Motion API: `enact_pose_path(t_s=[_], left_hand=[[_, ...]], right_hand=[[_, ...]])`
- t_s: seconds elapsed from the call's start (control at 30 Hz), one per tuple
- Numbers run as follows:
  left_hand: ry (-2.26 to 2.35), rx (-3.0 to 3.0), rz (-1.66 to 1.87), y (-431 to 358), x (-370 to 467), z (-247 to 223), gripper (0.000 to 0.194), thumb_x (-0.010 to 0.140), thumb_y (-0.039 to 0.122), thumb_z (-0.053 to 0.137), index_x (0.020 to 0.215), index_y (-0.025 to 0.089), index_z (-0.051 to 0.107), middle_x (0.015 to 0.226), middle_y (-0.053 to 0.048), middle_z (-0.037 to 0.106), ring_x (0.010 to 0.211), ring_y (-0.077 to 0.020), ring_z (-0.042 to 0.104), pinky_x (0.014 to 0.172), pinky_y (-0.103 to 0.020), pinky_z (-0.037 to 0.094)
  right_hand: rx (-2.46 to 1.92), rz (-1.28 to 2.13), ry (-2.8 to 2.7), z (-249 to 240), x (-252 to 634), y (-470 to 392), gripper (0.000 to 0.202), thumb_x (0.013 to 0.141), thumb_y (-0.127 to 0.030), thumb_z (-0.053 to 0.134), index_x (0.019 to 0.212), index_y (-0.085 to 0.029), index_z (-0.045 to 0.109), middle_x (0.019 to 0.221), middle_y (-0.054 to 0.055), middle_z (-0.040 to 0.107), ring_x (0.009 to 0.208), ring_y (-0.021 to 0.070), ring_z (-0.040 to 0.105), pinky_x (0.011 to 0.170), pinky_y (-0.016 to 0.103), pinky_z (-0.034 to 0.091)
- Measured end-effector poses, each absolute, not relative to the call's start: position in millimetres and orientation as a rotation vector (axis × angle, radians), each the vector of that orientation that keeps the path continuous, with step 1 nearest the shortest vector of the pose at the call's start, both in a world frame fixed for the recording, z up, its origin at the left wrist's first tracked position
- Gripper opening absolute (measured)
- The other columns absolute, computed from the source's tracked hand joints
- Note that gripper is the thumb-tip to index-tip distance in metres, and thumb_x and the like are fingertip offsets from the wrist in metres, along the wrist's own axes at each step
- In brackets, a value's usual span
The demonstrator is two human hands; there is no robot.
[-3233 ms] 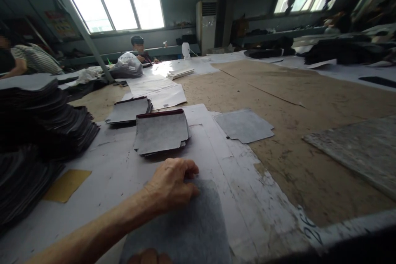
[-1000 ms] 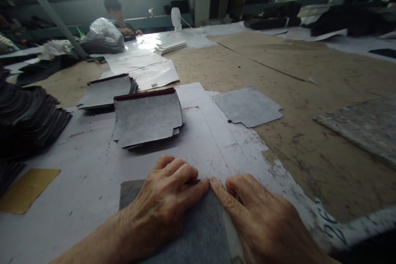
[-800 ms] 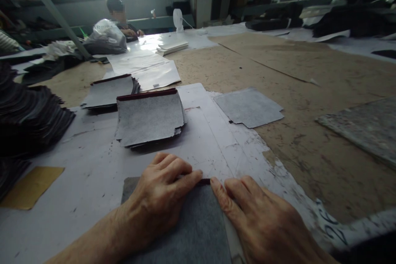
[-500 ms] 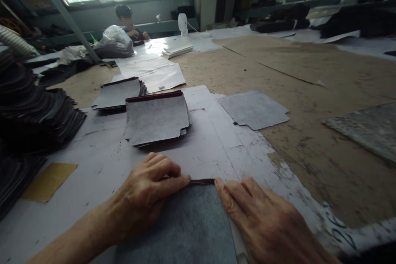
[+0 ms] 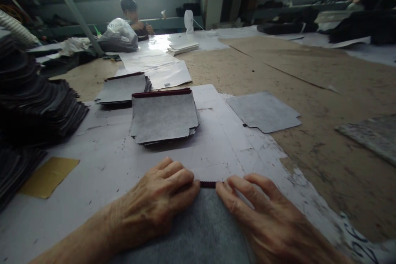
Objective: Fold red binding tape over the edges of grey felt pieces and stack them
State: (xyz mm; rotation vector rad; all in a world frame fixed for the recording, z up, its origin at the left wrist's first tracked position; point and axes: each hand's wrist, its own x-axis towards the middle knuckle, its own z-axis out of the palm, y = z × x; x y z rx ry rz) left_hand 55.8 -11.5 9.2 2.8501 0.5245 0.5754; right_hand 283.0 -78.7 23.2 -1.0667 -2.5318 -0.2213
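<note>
A grey fabric piece [image 5: 198, 231] lies at the bottom centre, its far edge a narrow dark-red strip [image 5: 208, 184]. My left hand [image 5: 163, 198] is closed over the left part of that strip, thumb and fingers pressed together. At the strip's right end, my right hand [image 5: 262, 214] has its fingertips closed on the edge, other fingers bent. Beyond the hands sits a stack of grey pieces with dark-red edges [image 5: 163, 115]. A smaller similar stack [image 5: 122, 88] is behind it to the left. One flat grey piece [image 5: 262, 111] lies to the right.
Tall piles of dark pieces [image 5: 40, 99] stand at the left, near a yellow card [image 5: 49, 176]. A thick grey slab [image 5: 371, 136] lies at the right. Farther back are white sheets [image 5: 167, 75], a plastic bag [image 5: 119, 35], a white fan [image 5: 188, 20] and a seated person.
The view has shifted slightly, moving the scene to the right. My left thumb has come nearer my right fingertips, so less of the red strip shows between them, and it looks flatter.
</note>
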Motion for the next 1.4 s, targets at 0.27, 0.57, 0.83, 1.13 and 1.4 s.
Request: enact_pose_path(t_s=[0.27, 0.57, 0.83, 1.13, 1.4], left_hand=[[0.572, 2.904, 0.667, -12.6, 56.8, 8.0, 0.027, 0.089, 0.01, 0.035, 0.104, 0.011, 0.057, 0.085, -0.006, 0.056, 0.075, -0.017, 0.045, 0.07, -0.037, 0.034], [0.581, 2.937, 0.689, -13.1, 56.5, 6.6, 0.028, 0.09, 0.013, 0.033, 0.102, 0.012, 0.057, 0.083, -0.006, 0.056, 0.075, -0.0177, 0.046, 0.071, -0.038, 0.033], [0.591, 2.751, 0.724, -8.3, 46.6, 8.2, 0.033, 0.082, 0.006, 0.038, 0.111, 0.012, 0.053, 0.086, -0.007, 0.057, 0.076, -0.0172, 0.047, 0.07, -0.034, 0.037], [0.577, 2.665, 0.734, -2.3, 18.8, 10.2, 0.037, 0.074, -0.004, 0.041, 0.099, 0.015, 0.059, 0.086, -0.006, 0.054, 0.075, -0.0146, 0.046, 0.068, -0.03, 0.041], [0.526, 2.786, 0.717, -3.6, 21.7, 8.2, 0.028, 0.081, 0.003, 0.038, 0.1, 0.009, 0.057, 0.084, -0.008, 0.056, 0.075, -0.0176, 0.045, 0.067, -0.034, 0.039]], right_hand=[[-1.257, 0.12, -2.293, 25.6, 318.9, -58.7, 0.025, 0.09, -0.019, 0.043, 0.104, -0.023, 0.063, 0.107, 0.0, 0.063, 0.096, 0.0122, 0.06, 0.079, 0.021, 0.053], [-1.077, -0.176, -2.31, 28.2, 261.6, -59.1, 0.033, 0.081, -0.003, 0.036, 0.091, -0.011, 0.067, 0.085, 0.009, 0.063, 0.081, 0.0194, 0.058, 0.071, 0.033, 0.053], [-1.109, -0.279, -2.326, 8.4, 238.6, -64.5, 0.036, 0.08, -0.002, 0.03, 0.084, -0.008, 0.065, 0.073, 0.009, 0.058, 0.072, 0.0195, 0.053, 0.06, 0.032, 0.05], [-1.06, -0.251, -2.399, 11.8, 247.7, -59.3, 0.037, 0.082, -0.004, 0.033, 0.103, -0.007, 0.063, 0.092, 0.009, 0.062, 0.086, 0.0187, 0.056, 0.073, 0.031, 0.052], [-0.949, -0.514, -2.666, 23.6, 238.8, -59.0, 0.04, 0.082, 0.0, 0.028, 0.098, -0.005, 0.064, 0.098, 0.013, 0.062, 0.081, 0.021, 0.055, 0.065, 0.031, 0.048]])
